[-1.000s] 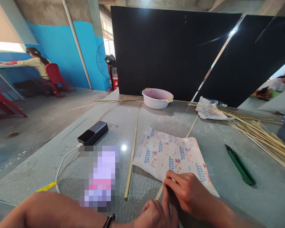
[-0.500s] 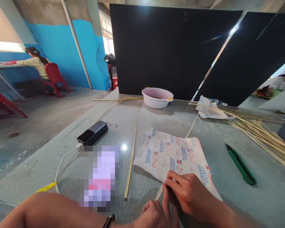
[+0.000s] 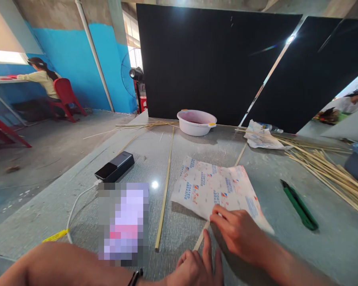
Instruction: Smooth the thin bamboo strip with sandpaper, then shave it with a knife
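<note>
At lower centre, your right hand [image 3: 237, 234] pinches the abrasive sheet's [image 3: 210, 186] near edge; your left hand's [image 3: 197, 266] fingers are apart, one touching the strip [image 3: 202, 237] jutting from beneath.

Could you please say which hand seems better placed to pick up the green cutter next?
Probably the right hand: it is nearer the green cutter, though its fingers touch the printed sheet. The left hand is farther away.
</note>
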### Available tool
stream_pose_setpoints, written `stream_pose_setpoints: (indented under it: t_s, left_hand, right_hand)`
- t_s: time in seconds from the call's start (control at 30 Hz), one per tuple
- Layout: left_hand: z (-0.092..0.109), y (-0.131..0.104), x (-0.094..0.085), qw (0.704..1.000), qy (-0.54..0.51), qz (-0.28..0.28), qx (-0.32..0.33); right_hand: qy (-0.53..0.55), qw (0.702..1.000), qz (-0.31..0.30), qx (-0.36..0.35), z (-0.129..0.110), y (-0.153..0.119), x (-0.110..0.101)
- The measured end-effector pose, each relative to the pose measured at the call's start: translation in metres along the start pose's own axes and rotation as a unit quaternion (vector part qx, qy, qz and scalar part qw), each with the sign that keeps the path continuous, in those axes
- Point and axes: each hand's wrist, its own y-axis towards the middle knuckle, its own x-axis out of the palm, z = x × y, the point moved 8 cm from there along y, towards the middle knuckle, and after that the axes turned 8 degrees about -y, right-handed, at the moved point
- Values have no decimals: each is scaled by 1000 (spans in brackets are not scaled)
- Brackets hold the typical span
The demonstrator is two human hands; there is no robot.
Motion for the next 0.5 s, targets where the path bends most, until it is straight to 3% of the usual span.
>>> stream_pose_setpoints:
  t_s: [0.3, 0.5]
  left_hand:
    - [3, 0, 1, 999, -7, 12, -46]
    - [15, -1, 15, 998, 8, -40, -40]
  right_hand:
    - [6, 1000, -8, 5, -1, -1, 2]
    - [6, 1000, -5, 25, 4, -2, 5]
